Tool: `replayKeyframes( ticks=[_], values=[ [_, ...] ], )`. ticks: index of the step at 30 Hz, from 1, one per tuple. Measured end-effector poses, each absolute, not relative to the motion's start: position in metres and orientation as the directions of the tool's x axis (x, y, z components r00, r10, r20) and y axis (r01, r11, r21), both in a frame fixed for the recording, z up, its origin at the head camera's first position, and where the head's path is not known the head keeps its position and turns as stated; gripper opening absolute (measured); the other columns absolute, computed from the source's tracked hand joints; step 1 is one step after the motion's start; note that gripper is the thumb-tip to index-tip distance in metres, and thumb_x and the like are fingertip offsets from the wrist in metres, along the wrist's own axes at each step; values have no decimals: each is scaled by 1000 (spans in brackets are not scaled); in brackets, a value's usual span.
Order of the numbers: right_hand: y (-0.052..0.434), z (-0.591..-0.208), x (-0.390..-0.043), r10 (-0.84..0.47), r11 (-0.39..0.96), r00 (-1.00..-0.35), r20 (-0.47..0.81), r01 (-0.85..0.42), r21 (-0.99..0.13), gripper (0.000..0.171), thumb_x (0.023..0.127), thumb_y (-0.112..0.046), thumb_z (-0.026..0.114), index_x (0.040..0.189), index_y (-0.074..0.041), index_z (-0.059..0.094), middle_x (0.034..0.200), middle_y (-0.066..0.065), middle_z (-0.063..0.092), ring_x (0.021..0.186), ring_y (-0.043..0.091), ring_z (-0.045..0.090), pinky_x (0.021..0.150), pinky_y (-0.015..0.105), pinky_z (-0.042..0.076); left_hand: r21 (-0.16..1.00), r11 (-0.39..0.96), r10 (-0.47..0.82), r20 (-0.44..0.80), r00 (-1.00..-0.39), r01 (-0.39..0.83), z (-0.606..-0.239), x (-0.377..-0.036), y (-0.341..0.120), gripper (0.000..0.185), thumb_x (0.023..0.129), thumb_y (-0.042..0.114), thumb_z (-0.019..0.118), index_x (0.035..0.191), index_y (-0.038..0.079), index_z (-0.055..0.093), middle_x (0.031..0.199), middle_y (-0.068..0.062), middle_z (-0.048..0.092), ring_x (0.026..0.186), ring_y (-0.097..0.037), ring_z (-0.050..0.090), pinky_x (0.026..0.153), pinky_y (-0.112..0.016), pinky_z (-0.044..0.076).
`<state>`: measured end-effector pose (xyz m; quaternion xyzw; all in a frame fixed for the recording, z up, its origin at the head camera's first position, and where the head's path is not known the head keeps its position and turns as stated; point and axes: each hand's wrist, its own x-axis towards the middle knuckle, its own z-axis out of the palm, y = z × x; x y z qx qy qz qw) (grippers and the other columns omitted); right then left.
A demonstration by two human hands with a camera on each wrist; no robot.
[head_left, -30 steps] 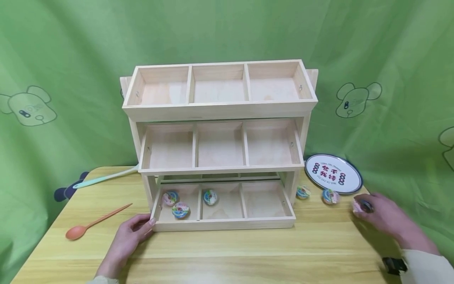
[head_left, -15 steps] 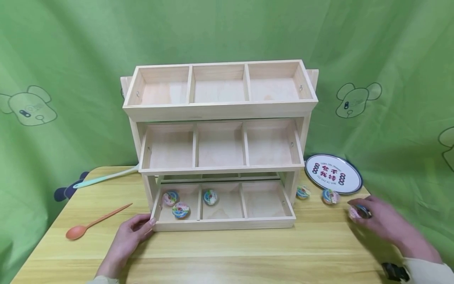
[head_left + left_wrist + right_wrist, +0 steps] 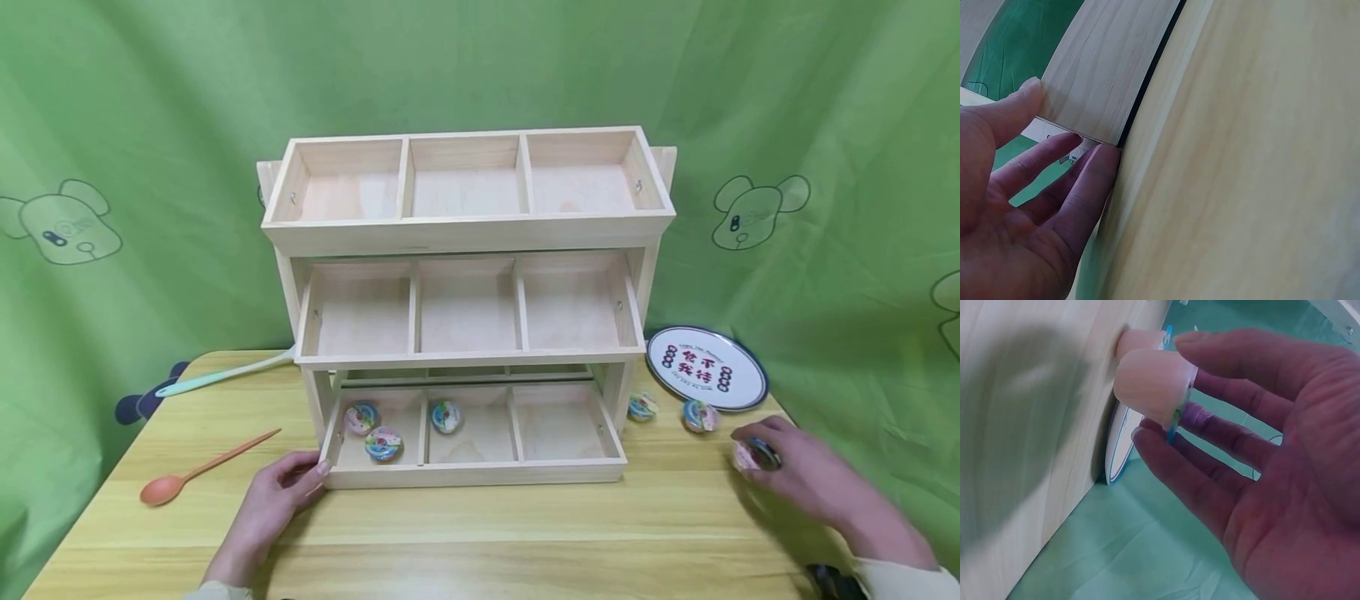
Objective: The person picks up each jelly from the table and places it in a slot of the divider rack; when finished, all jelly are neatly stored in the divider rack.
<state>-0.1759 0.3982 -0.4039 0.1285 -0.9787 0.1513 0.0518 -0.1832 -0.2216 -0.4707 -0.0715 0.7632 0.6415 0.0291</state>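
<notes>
A three-tier wooden rack stands on the table, and its bottom tray [image 3: 480,473] is pulled forward. My left hand [image 3: 306,473] grips the tray's front left corner, thumb on the wood [image 3: 1085,75], fingers [image 3: 1094,172] at the edge. Two jelly cups [image 3: 383,443] lie in the tray's left compartment and one [image 3: 446,416] in the middle; the right compartment holds nothing. At the table's right, my right hand [image 3: 756,448] pinches a small pink jelly cup [image 3: 1154,384] just above the tabletop. Two more cups [image 3: 698,415] sit on the table beside the rack.
A round printed plate [image 3: 707,367] lies at the back right. An orange spoon [image 3: 195,477] and a pale teal spatula [image 3: 221,377] lie left of the rack. The upper two trays hold nothing. Green cloth hangs behind.
My right hand with the jelly cup has shifted slightly left and nearer to me. The left hand has stayed on the tray corner.
</notes>
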Motion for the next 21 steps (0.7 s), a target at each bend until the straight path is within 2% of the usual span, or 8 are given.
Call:
replayKeyframes(
  ticks=[5,13,18,21],
  values=[
    [391,-403,-173,-246,916,-959,142,-278,-288,47,67,-15,77,108,-2,59,104,17,53,88,38,53,72,54,47,971,179,-78,-145,-986,-157,-472,-184,-223,49,79,26,69,116,-3,54,107,-18,56,93,-22,57,80,-25,51],
    [375,-403,-168,-300,908,-929,215,-348,-233,40,65,-15,78,102,-8,64,92,2,54,77,21,54,66,38,49,971,182,-71,-145,-987,-156,-471,-185,-222,50,79,26,68,116,-4,54,109,-19,55,95,-23,56,81,-26,51],
    [364,-399,-165,-310,908,-932,188,-349,-233,39,67,-16,77,103,-8,64,93,4,54,78,22,54,67,41,50,968,189,-77,-151,-986,-163,-471,-185,-222,51,78,28,69,116,-3,54,109,-18,55,94,-21,56,81,-25,51],
    [357,-396,-163,-319,904,-931,180,-356,-237,38,68,-15,76,103,-8,63,98,10,55,83,29,56,70,47,50,969,187,-76,-152,-986,-163,-471,-184,-222,53,78,30,69,116,-3,54,109,-18,55,94,-21,56,81,-25,51]
  ],
)
